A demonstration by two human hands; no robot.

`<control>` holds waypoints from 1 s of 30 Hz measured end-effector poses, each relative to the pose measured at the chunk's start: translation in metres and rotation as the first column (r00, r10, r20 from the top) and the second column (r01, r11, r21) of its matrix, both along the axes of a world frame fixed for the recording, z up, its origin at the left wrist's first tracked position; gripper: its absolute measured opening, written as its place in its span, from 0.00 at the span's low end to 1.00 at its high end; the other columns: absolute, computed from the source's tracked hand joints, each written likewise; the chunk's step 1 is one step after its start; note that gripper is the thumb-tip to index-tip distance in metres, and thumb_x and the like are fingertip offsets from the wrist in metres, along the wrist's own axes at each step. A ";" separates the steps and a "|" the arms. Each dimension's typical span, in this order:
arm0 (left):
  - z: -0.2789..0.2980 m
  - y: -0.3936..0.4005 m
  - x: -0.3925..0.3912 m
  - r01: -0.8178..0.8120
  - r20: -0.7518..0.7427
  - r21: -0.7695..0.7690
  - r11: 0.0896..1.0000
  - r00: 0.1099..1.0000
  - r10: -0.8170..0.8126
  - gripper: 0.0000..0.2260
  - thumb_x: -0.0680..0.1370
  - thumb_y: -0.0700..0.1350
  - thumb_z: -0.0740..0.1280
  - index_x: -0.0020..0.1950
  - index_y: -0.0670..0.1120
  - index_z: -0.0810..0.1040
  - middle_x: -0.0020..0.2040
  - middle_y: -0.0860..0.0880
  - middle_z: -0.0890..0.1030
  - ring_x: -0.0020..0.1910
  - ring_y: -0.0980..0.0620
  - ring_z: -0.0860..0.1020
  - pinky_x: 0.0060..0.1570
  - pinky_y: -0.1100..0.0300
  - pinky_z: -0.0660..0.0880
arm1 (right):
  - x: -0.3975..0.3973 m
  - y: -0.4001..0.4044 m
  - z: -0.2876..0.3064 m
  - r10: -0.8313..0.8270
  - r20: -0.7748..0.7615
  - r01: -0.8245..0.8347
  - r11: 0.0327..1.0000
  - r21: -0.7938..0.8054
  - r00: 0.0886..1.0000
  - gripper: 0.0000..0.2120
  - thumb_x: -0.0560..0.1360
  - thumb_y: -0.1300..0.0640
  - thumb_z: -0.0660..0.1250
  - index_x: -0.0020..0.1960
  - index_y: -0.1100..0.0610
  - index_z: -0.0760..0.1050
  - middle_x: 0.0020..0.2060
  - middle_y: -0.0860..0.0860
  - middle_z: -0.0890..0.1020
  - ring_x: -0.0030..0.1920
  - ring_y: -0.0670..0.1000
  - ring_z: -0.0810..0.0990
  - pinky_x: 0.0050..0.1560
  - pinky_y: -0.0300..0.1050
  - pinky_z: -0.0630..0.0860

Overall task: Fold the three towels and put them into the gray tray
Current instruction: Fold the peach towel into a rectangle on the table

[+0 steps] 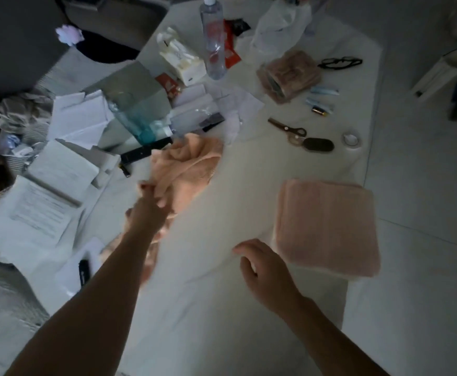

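White table [221,308] was cluttered along its far and left sides, bare in the middle and near edge. Left hand [151,198] gripped a crumpled peach towel [186,166] beside the papers [37,210]. Right hand [262,264] hovered loosely open and empty, just left of 1 folded towel [327,229] near the right edge.

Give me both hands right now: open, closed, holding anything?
Left hand: closed on the crumpled peach towel, fingers pinching its edge.
Right hand: open and empty, fingers loosely curled, beside the folded pink towel.
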State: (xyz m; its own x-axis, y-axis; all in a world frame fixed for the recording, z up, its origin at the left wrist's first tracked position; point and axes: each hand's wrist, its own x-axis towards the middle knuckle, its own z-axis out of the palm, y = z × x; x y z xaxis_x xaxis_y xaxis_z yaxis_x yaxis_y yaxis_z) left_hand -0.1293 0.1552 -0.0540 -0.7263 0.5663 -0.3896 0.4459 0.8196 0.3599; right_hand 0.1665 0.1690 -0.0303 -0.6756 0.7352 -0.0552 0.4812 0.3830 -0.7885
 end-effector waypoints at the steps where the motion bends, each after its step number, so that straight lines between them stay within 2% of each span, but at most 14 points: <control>1: 0.002 -0.002 0.003 0.054 0.039 -0.027 0.998 0.998 -0.053 0.26 0.79 0.55 0.67 0.73 0.46 0.66 0.64 0.38 0.80 0.62 0.35 0.78 0.63 0.45 0.68 | -0.008 -0.010 -0.006 -0.054 0.025 0.057 0.991 -0.125 0.998 0.12 0.78 0.60 0.61 0.58 0.55 0.80 0.54 0.49 0.83 0.55 0.46 0.80 0.57 0.42 0.76; 4: 0.013 -0.028 0.031 0.295 0.012 -0.059 0.954 0.956 -0.294 0.16 0.79 0.51 0.66 0.64 0.44 0.72 0.60 0.36 0.80 0.54 0.35 0.80 0.54 0.46 0.75 | -0.041 -0.035 -0.015 -0.248 0.136 0.283 0.821 -0.496 0.959 0.14 0.80 0.53 0.64 0.64 0.53 0.76 0.59 0.52 0.82 0.57 0.47 0.80 0.61 0.44 0.75; 6: 0.016 -0.059 0.075 0.510 -0.013 -0.019 0.860 0.860 -0.511 0.15 0.77 0.46 0.65 0.64 0.45 0.73 0.65 0.37 0.77 0.59 0.35 0.79 0.55 0.46 0.76 | -0.055 -0.039 -0.014 -0.366 0.173 0.383 0.641 -0.665 0.914 0.16 0.80 0.52 0.65 0.66 0.54 0.74 0.59 0.55 0.82 0.60 0.54 0.80 0.63 0.52 0.75; 8: 0.022 -0.096 0.122 0.692 0.045 0.094 0.716 0.716 -0.697 0.21 0.77 0.46 0.65 0.71 0.48 0.72 0.69 0.43 0.76 0.66 0.40 0.75 0.62 0.48 0.73 | -0.061 -0.038 -0.009 -0.444 0.197 0.445 0.570 -0.691 0.874 0.15 0.76 0.48 0.68 0.59 0.53 0.76 0.53 0.55 0.84 0.54 0.57 0.83 0.57 0.54 0.79; 9: 0.023 -0.112 0.137 0.702 0.124 0.155 0.695 0.684 -0.719 0.22 0.78 0.47 0.65 0.73 0.49 0.72 0.70 0.45 0.75 0.67 0.42 0.74 0.64 0.50 0.72 | -0.062 -0.037 -0.005 -0.463 0.218 0.476 0.568 -0.672 0.859 0.17 0.71 0.44 0.69 0.56 0.52 0.77 0.50 0.54 0.84 0.50 0.55 0.84 0.53 0.54 0.80; 11: 0.017 -0.136 0.152 0.643 0.258 0.252 0.724 0.676 -0.690 0.19 0.79 0.48 0.65 0.70 0.48 0.76 0.68 0.47 0.76 0.65 0.46 0.75 0.61 0.56 0.73 | -0.057 -0.038 -0.005 -0.502 0.256 0.538 0.566 -0.625 0.826 0.24 0.63 0.42 0.69 0.55 0.52 0.77 0.47 0.51 0.84 0.46 0.51 0.83 0.45 0.47 0.80; 14: 0.016 -0.150 0.142 0.333 0.419 0.313 0.889 0.792 -0.444 0.15 0.79 0.42 0.65 0.65 0.45 0.81 0.61 0.44 0.81 0.59 0.45 0.81 0.59 0.57 0.75 | -0.047 -0.043 -0.014 -0.546 0.281 0.589 0.543 -0.599 0.789 0.13 0.73 0.57 0.68 0.56 0.60 0.79 0.46 0.57 0.85 0.41 0.53 0.81 0.41 0.46 0.77; 16: 0.015 -0.146 0.115 0.127 0.307 0.316 0.940 0.924 -0.229 0.17 0.78 0.42 0.67 0.67 0.45 0.79 0.63 0.44 0.81 0.59 0.48 0.80 0.57 0.62 0.72 | -0.038 -0.051 -0.020 -0.553 0.281 0.591 0.529 -0.609 0.785 0.07 0.76 0.60 0.67 0.52 0.59 0.81 0.45 0.58 0.86 0.42 0.55 0.82 0.46 0.52 0.79; 17: 0.013 -0.143 0.100 0.046 0.272 0.317 0.947 0.952 -0.137 0.19 0.78 0.42 0.69 0.69 0.45 0.77 0.65 0.43 0.79 0.60 0.49 0.78 0.56 0.63 0.70 | -0.033 -0.057 -0.023 -0.560 0.280 0.592 0.515 -0.620 0.780 0.06 0.76 0.59 0.67 0.50 0.57 0.82 0.45 0.57 0.86 0.43 0.55 0.83 0.48 0.54 0.80; 20: 0.001 -0.124 0.063 -0.144 0.379 0.225 0.964 0.924 0.049 0.31 0.78 0.44 0.71 0.78 0.44 0.64 0.76 0.41 0.68 0.72 0.44 0.70 0.69 0.52 0.68 | -0.016 -0.071 -0.027 -0.572 0.292 0.596 0.463 -0.656 0.767 0.05 0.77 0.57 0.67 0.49 0.55 0.82 0.44 0.55 0.86 0.46 0.56 0.85 0.50 0.56 0.81; 22: -0.007 -0.113 0.052 -0.265 0.515 0.153 0.952 0.844 0.152 0.36 0.77 0.45 0.73 0.80 0.44 0.58 0.77 0.41 0.67 0.72 0.39 0.71 0.70 0.44 0.71 | -0.006 -0.076 -0.026 -0.566 0.317 0.614 0.471 -0.633 0.761 0.05 0.77 0.55 0.68 0.47 0.56 0.81 0.43 0.56 0.86 0.43 0.56 0.84 0.44 0.53 0.82; 24: -0.011 -0.108 0.053 -0.293 0.552 0.113 0.949 0.813 0.185 0.30 0.76 0.45 0.74 0.75 0.41 0.68 0.68 0.39 0.77 0.61 0.37 0.79 0.59 0.45 0.78 | 0.003 -0.078 -0.025 -0.572 0.325 0.624 0.464 -0.628 0.753 0.04 0.76 0.58 0.68 0.44 0.56 0.81 0.42 0.57 0.86 0.40 0.55 0.83 0.41 0.52 0.81; 26: -0.009 -0.111 0.063 -0.197 0.577 0.124 0.973 0.811 0.091 0.16 0.75 0.46 0.74 0.58 0.38 0.81 0.52 0.38 0.85 0.51 0.38 0.83 0.52 0.45 0.80 | 0.011 -0.078 -0.026 -0.583 0.320 0.623 0.445 -0.643 0.746 0.05 0.75 0.61 0.67 0.45 0.56 0.82 0.43 0.58 0.86 0.42 0.56 0.83 0.47 0.56 0.81; 30: 0.007 -0.137 0.087 -0.171 0.562 0.217 0.961 0.827 0.020 0.09 0.75 0.48 0.73 0.41 0.43 0.81 0.35 0.47 0.83 0.37 0.46 0.81 0.42 0.49 0.77 | 0.022 -0.076 -0.017 -0.647 0.266 0.599 0.371 -0.709 0.715 0.09 0.77 0.55 0.68 0.46 0.59 0.84 0.44 0.58 0.87 0.44 0.55 0.83 0.51 0.54 0.80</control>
